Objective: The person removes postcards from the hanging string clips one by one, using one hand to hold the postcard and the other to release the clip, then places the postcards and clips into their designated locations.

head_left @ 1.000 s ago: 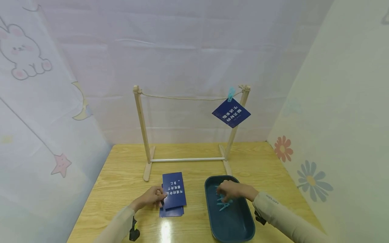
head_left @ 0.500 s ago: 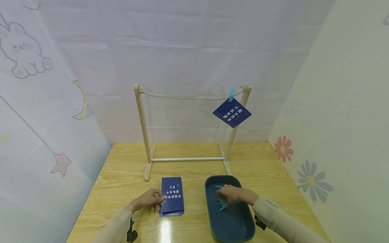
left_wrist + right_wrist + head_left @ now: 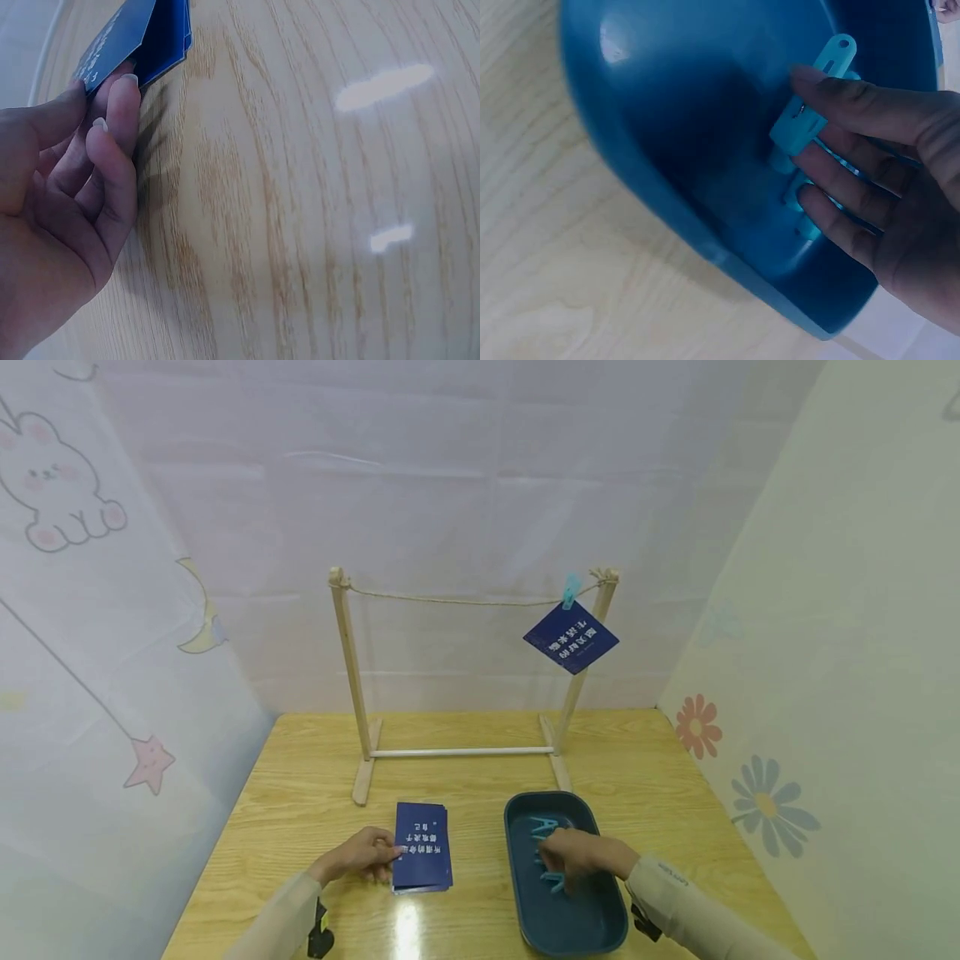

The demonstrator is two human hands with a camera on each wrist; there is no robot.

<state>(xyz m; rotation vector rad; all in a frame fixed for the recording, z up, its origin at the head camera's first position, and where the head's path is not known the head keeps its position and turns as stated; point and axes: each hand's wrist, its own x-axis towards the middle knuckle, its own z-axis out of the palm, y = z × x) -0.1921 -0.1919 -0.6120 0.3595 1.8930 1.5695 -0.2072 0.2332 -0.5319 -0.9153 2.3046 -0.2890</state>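
My left hand (image 3: 366,853) pinches the left edge of a dark blue card (image 3: 422,847) printed with white characters. In the left wrist view, the thumb lies over this card (image 3: 120,41) and fingertips sit beneath, its near edge raised off the blue cards (image 3: 174,45) below. Inside the dark teal tray (image 3: 572,927), my right hand (image 3: 576,853) pinches a light blue clothespin (image 3: 786,129) between thumb and fingers. More clothespins (image 3: 808,226) lie under those fingers, partly hidden, and others (image 3: 543,825) show beyond the hand.
Behind the cards and tray stands a wooden frame (image 3: 350,668) with a rope (image 3: 450,602) strung across its top. Near the rope's right end, a clothespin (image 3: 572,589) holds a blue card (image 3: 572,637) hanging by its corner. A white bar (image 3: 461,752) joins the frame's feet.
The card in my left hand has come down and nearer, now lined up over the stack. My right hand has shifted slightly within the tray, and the clothespins there have moved.
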